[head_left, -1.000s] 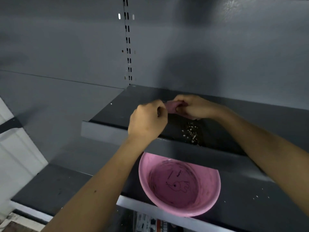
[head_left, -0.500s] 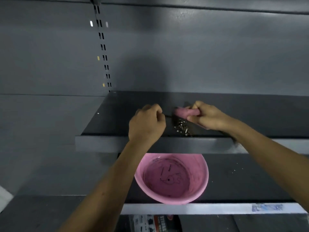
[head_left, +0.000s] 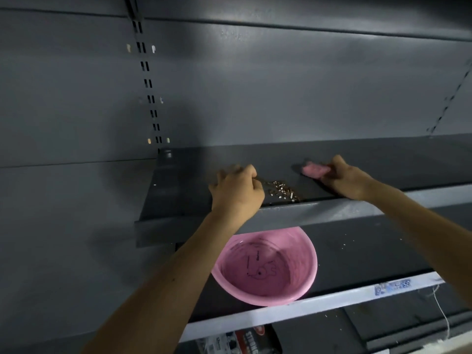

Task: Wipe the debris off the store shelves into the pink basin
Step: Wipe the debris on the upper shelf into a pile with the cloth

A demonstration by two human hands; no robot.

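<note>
A small heap of pale debris [head_left: 282, 191] lies near the front edge of the dark grey upper shelf [head_left: 408, 162]. My left hand [head_left: 236, 190] rests curled on that shelf just left of the heap; whether it holds anything is hidden. My right hand [head_left: 346, 181] grips a pink cloth [head_left: 315, 170] pressed on the shelf, right of the debris. The pink basin [head_left: 301, 249] stands on the lower shelf [head_left: 370, 251], directly below the debris, partly hidden by my left forearm.
Scattered crumbs [head_left: 343, 245] dot the lower shelf right of the basin. A slotted upright [head_left: 149, 98] runs up the grey back wall. A price label [head_left: 393, 286] sits on the lower shelf's pale front rail, and packaged goods [head_left: 242, 341] show beneath.
My right hand has slid the pink cloth to the right, away from the debris heap. My left hand has stayed beside the heap. The view has shifted left.
</note>
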